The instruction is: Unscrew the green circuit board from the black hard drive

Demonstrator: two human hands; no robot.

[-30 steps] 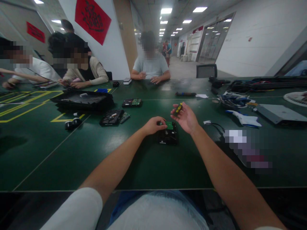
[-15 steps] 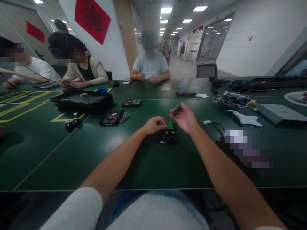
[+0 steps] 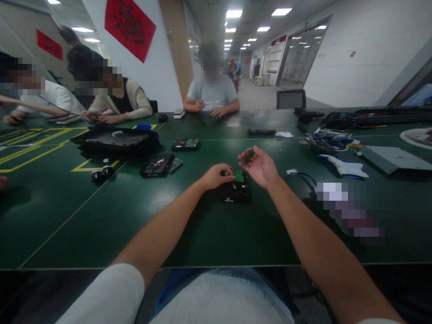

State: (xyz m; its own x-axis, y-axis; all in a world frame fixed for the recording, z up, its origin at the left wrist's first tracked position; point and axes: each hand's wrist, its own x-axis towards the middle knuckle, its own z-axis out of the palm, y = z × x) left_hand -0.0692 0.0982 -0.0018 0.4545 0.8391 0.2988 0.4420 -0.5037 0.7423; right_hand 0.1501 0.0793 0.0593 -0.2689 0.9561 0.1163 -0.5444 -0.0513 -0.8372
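Observation:
A black hard drive (image 3: 236, 193) lies on the green table, its green circuit board (image 3: 240, 176) facing up at the far end. My left hand (image 3: 218, 176) rests over its left side, thumb and fingers closed on the drive by the board. Above the right far corner, my right hand (image 3: 262, 167) has its fingers curled around a small screwdriver (image 3: 250, 156) with a dark and yellow handle. The screwdriver's tip is too small and blurred to make out.
To the left lie another hard drive (image 3: 156, 165), a loose circuit board (image 3: 176, 164), a third drive (image 3: 185, 144) and a black tray (image 3: 116, 140). On the right are a cable (image 3: 302, 174), blue-white gloves (image 3: 344, 167) and a grey metal box (image 3: 398, 159). A person (image 3: 212, 94) sits opposite.
My right hand has turned slightly and the screwdriver in it has shifted a little, showing more yellow. My left hand and the drive stay in place.

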